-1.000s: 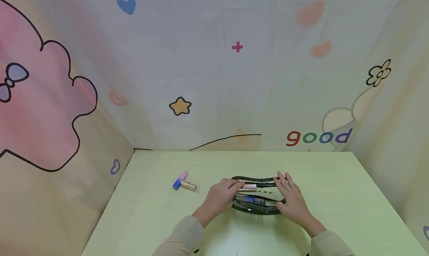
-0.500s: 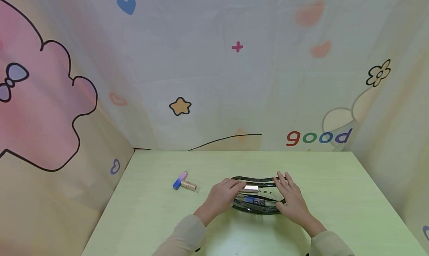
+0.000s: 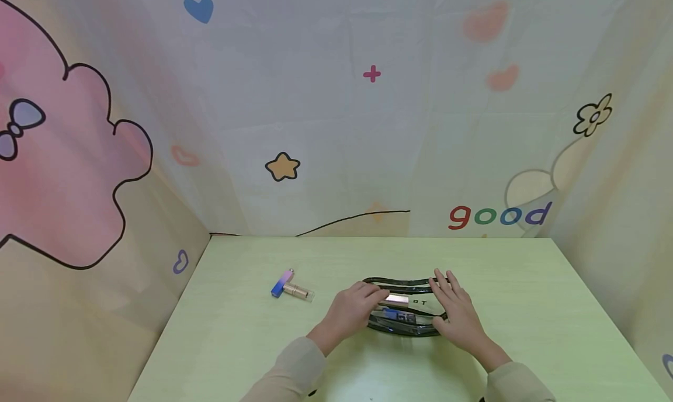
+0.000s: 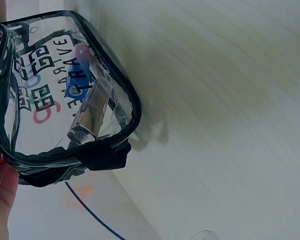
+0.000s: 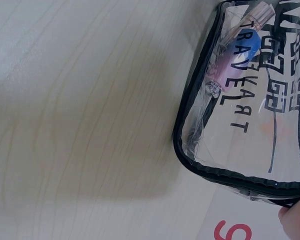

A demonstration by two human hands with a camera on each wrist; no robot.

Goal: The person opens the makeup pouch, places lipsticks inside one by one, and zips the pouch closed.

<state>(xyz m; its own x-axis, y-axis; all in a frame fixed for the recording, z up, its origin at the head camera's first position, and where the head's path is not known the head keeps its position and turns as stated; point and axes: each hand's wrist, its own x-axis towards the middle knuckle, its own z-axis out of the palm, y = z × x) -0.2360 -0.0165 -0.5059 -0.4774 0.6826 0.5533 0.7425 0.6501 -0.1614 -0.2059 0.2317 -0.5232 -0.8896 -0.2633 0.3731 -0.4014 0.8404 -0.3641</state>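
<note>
A clear pouch with black trim stands between the hands, its top parted. The left hand pinches a pinkish metallic tube at the pouch's opening. On the other side the right hand rests with straight fingers against the pouch's right end. Through the clear wall, the left wrist view shows a gold tube and a blue-pink tube inside; the right wrist view also shows the blue-pink one. The left fingertips are partly hidden.
Left of the pouch, a blue-pink tube and a gold tube with a clear end lie touching on the pale green table. A patterned curtain hangs behind the table's back edge.
The left hand has moved slightly right with the pinkish tube, which now covers more of the lettering on the pouch. The right hand has stayed nearly still.
</note>
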